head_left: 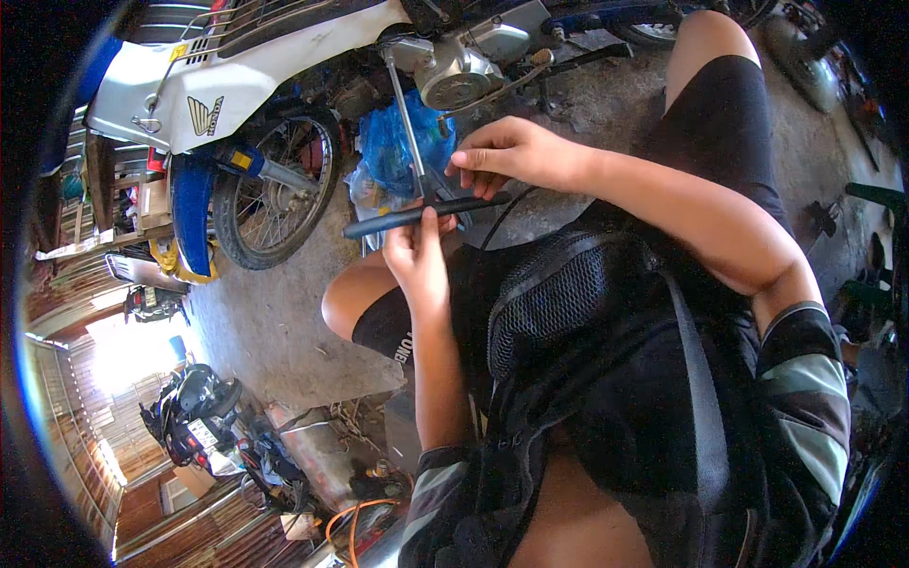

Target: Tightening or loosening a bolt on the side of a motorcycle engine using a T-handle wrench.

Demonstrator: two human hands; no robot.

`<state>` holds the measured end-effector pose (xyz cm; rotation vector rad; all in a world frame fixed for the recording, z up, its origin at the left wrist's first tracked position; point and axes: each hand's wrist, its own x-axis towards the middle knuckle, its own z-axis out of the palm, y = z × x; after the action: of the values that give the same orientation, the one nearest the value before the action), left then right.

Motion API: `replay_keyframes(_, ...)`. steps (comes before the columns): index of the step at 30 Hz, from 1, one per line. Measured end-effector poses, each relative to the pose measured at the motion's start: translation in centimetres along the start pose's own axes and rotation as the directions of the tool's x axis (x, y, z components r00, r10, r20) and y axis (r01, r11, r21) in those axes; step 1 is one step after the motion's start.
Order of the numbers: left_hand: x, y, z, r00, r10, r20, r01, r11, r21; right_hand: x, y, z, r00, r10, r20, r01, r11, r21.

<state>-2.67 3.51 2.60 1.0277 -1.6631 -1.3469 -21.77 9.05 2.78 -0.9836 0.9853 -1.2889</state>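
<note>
A black T-handled tool [379, 224] with a long silver shaft [407, 123] reaches up to the underside of a white and blue motorbike [265, 57], by its silver engine casing [454, 76]. My left hand [417, 260] grips the middle of the handle from below, thumb over the bar. My right hand [502, 151] hovers at the handle's right end with fingers loosely bent and thumb apart; I cannot tell whether the fingertips touch it. Blue plastic bags [388, 137] lie behind the shaft.
The bike's spoked front wheel [246, 237] stands at left on the concrete floor [275, 341]. Parked scooters [189, 417] and an orange cable [355, 511] are at lower left. My bent knees flank the tool, and dark metal objects [871, 199] lie at far right.
</note>
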Motion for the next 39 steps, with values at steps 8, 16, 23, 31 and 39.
replay_keyframes(8,0.5,0.5,-1.0,0.97,-0.21,0.119,0.241,0.881,-0.408,2.7,1.6,-1.7,0.986,0.062,-0.154,-0.108,0.943,-0.314)
replay_keyframes(16,0.6,-0.2,-1.4,0.867,-0.421,0.268,0.482,0.569,-0.667,11.7,1.6,-3.2,0.984,0.178,0.019,-0.168,0.884,0.436)
replay_keyframes(23,0.0,0.5,-1.2,0.777,-0.516,0.36,0.617,0.513,-0.597,15.0,1.9,-2.4,0.965,0.231,-0.121,-0.124,0.813,0.569)
replay_keyframes(31,4.3,6.4,-6.9,0.962,-0.252,0.108,0.205,0.922,0.33,15.2,3.7,-2.6,0.934,0.332,-0.135,-0.193,0.784,0.591)
replay_keyframes(39,10.9,-2.2,3.6,0.893,-0.325,0.312,0.359,0.932,-0.056,15.0,1.6,-2.2,0.894,0.354,-0.274,-0.189,0.854,0.484)
